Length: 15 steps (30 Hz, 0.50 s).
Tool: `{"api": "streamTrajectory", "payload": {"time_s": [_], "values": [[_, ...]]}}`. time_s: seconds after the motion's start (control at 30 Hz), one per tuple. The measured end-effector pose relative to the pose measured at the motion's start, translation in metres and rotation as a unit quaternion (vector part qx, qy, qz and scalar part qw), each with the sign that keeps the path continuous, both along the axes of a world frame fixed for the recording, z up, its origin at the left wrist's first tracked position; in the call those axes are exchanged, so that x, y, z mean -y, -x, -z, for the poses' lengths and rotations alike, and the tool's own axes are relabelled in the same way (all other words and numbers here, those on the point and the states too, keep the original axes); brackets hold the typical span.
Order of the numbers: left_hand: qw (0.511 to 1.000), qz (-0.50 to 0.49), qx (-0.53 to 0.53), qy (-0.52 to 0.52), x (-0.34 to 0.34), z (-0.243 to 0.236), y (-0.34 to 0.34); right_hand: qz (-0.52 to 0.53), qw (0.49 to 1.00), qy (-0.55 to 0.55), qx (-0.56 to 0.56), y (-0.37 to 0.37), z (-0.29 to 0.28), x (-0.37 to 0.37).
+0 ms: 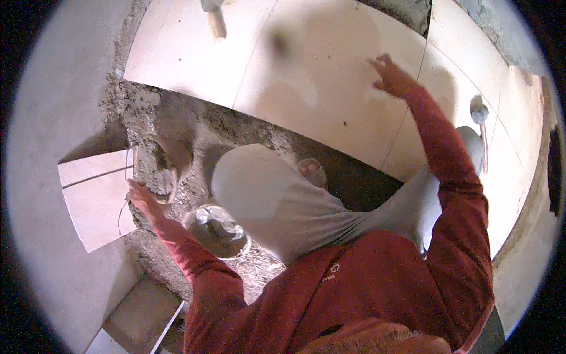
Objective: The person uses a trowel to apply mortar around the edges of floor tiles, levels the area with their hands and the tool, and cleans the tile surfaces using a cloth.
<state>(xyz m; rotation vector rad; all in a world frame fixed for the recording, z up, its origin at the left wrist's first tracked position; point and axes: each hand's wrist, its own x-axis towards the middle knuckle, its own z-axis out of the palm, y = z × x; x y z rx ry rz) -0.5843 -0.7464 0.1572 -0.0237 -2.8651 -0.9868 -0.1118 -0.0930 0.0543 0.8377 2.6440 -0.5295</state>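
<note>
My left hand (143,200) reaches to the right edge of pale tiles (94,203) leaning at the wall, fingers extended, beside a mortar-crusted container (159,168); whether it touches the tiles is unclear. My right hand (389,76) hovers over pale laid floor tiles (306,106), fingers spread and holding nothing. A wooden-handled tool (215,23) lies at the top on the tiles. A mallet (480,115) rests at the right by my outstretched leg. A bucket (215,233) with grey contents stands below my left hand, beside my bent knee.
Rough mortar bedding (194,130) borders the tiled surface on the left. A plain wall (47,118) runs along the far left. More tiles or boards (141,307) stand at the lower left. A dark edge of unfinished floor (371,189) shows by my legs.
</note>
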Motion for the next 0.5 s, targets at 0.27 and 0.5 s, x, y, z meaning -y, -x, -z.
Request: {"api": "streamTrajectory", "payload": {"time_s": [0.27, 0.5], "values": [[0.998, -0.030, 0.057, 0.013, -0.005, 0.003, -0.024, 0.062, 0.993, -0.045, 0.088, 0.016, 0.025, 0.085], [0.970, 0.081, -0.090, 0.212, -0.024, 0.017, -0.018, 0.077, 0.984, 0.010, 0.158, 0.031, 0.008, 0.073]]}}
